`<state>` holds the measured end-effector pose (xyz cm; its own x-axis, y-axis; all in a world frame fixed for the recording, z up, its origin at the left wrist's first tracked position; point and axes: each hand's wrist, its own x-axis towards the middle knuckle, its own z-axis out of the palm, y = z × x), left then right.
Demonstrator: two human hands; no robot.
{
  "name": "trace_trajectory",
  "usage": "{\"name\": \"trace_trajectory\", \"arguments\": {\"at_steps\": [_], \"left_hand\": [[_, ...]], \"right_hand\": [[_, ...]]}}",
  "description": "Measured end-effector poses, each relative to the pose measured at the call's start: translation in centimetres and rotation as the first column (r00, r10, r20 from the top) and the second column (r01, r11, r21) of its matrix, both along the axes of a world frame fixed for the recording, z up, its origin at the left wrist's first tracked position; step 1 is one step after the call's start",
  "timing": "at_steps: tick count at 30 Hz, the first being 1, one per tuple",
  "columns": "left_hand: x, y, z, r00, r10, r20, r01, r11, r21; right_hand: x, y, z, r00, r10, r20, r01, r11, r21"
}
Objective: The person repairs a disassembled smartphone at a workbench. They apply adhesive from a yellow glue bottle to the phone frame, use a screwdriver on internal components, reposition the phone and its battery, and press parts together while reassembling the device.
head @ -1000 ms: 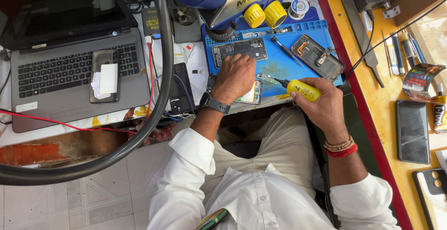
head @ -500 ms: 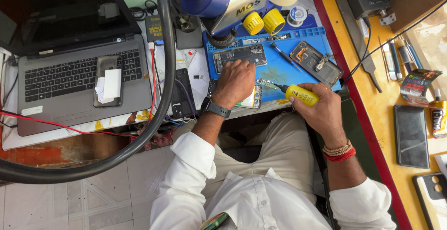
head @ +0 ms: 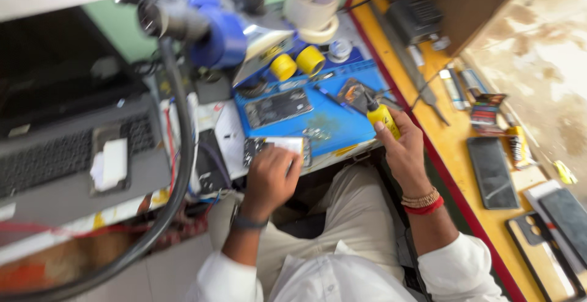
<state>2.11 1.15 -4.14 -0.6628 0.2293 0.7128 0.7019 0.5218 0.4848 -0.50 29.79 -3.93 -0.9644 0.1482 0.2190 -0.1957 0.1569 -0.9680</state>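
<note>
My left hand point(head: 271, 178) rests on an opened phone point(head: 276, 148) at the near edge of the blue work mat point(head: 330, 121), fingers curled over its lower side. My right hand point(head: 400, 146) grips a small yellow bottle with a black nozzle point(head: 380, 116), held upright over the mat's right edge. A second opened phone body point(head: 278, 107) lies flat on the mat farther back. The frame is blurred by motion.
A blue microscope point(head: 211, 29) and thick black hose point(head: 174, 179) stand at the back left. A grey laptop point(head: 67, 155) with a phone on it sits left. Yellow rolls point(head: 298, 63) lie behind the mat. Dark phones point(head: 492, 170) and tools rest on the yellow shelf at right.
The camera has swung and the view is blurred. My right hand has lifted the yellow bottle upright and moved it right, off the phone. My left hand has slid toward the mat's near edge.
</note>
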Motion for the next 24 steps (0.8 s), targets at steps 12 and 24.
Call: {"name": "trace_trajectory", "arguments": {"at_steps": [12, 24], "left_hand": [[14.3, -3.4, -17.1, 0.739, -0.016, 0.673, 0.139, 0.982, -0.130], [13.7, -3.6, -22.8, 0.733, 0.194, 0.653, -0.211, 0.976, -0.053]], "right_hand": [[-16.9, 4.5, 2.3, 0.941, -0.282, -0.188, 0.332, 0.880, 0.340], [-24.3, 2.2, 2.1, 0.880, -0.407, -0.244, 0.466, 0.638, 0.614]]}}
